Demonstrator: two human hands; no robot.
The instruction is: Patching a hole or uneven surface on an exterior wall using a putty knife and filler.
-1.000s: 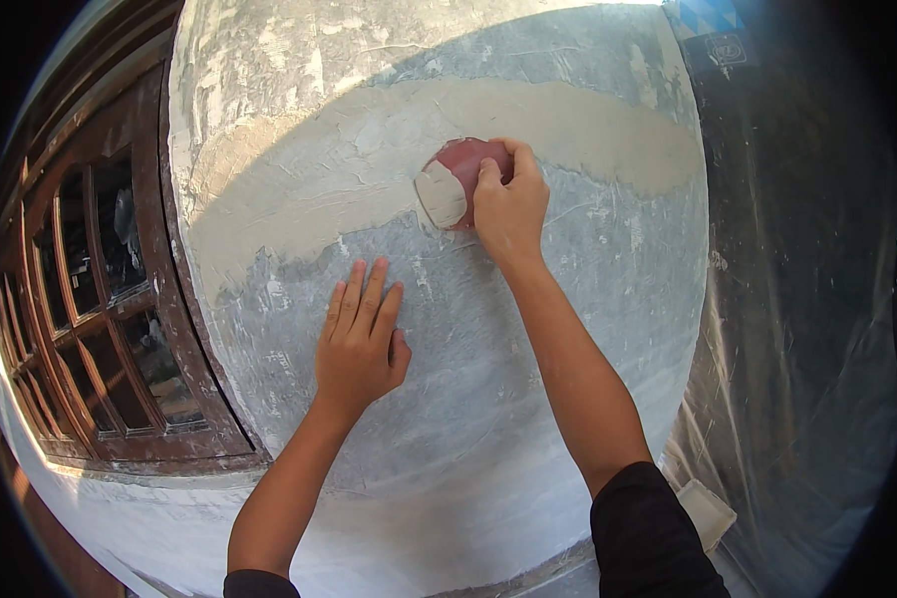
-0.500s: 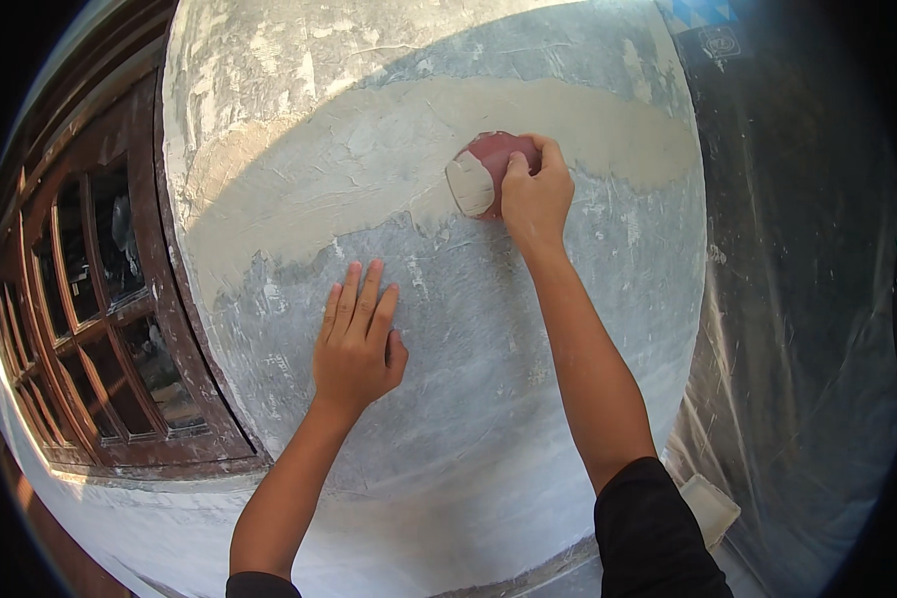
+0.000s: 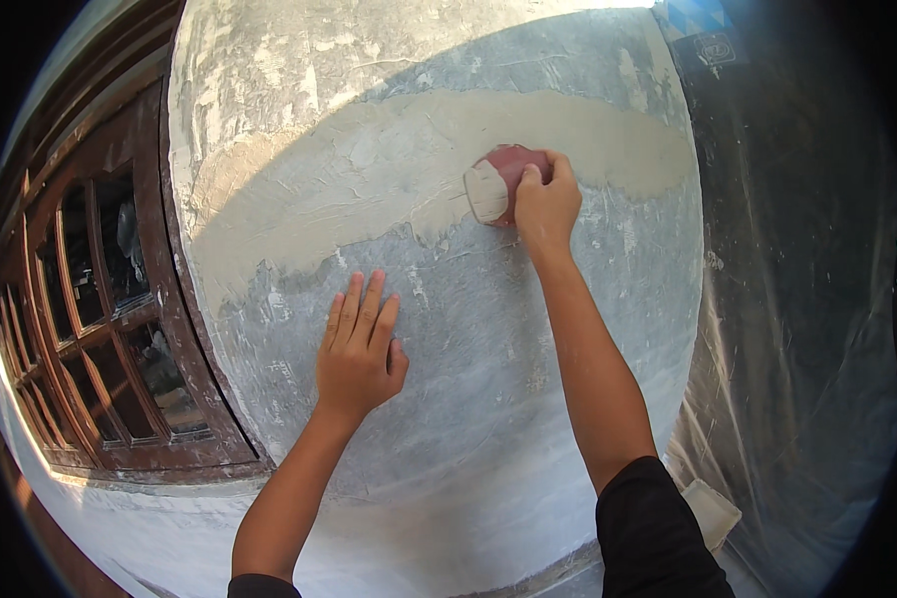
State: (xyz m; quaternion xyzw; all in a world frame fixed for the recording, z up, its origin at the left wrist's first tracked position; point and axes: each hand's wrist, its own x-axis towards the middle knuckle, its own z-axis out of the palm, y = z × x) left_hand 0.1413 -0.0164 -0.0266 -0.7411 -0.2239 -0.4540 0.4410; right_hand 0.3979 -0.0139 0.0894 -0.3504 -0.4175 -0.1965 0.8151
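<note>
A reddish putty scraper (image 3: 524, 162), rounded in shape, is gripped in my right hand (image 3: 548, 211) at the lower edge of a wet beige band. Pale putty (image 3: 487, 192) coats the left part of its face. The band of putty (image 3: 369, 159) runs across the grey wall (image 3: 448, 329), with a ragged lower border and ridged streaks. Below that border, my left hand (image 3: 361, 344) lies flat against the wall, fingers stretched upward and holding nothing. The fingertips behind the scraper are hidden.
To the left is a brown wooden window (image 3: 110, 329) with small glass panes. Clear plastic sheeting (image 3: 777, 399) hangs over a dark area on the right. A whitish container-like object (image 3: 711, 513) sits low beside my right sleeve. Sunlight falls on the wall's upper left.
My right hand has moved the scraper slightly right and down along the putty band. The left hand stays flat on the wall; the whole view has shifted a little.
</note>
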